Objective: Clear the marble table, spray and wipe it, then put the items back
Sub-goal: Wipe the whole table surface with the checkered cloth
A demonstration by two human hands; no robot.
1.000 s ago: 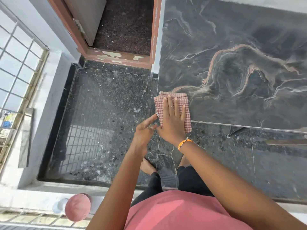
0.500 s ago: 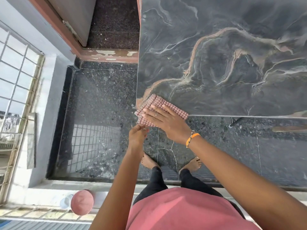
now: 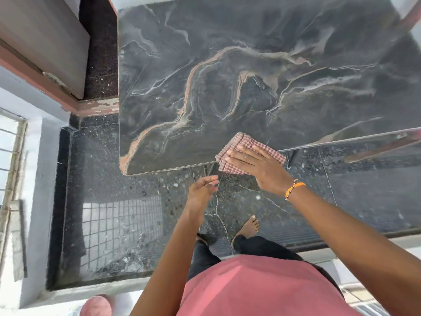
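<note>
The dark marble table [image 3: 262, 83] with pale and orange veins fills the upper half of the view, its top bare. A folded red-and-white checked cloth [image 3: 241, 142] lies over the table's near edge. My right hand [image 3: 259, 165] presses flat on the cloth, fingers spread, with an orange band at the wrist. My left hand [image 3: 201, 190] hovers cupped just below the table edge, left of the cloth, holding nothing.
Speckled dark floor [image 3: 127, 190] lies below and left of the table. A doorway with a reddish frame [image 3: 98, 106] is at the upper left, a window grille [image 3: 11, 156] at the far left. A pink round object [image 3: 95, 306] sits on the ledge behind me. My bare foot [image 3: 249, 226] stands near the table.
My right hand has slid the cloth rightward along the table's near edge, away from the left corner. My left hand followed below the edge. The view swung so more tabletop shows.
</note>
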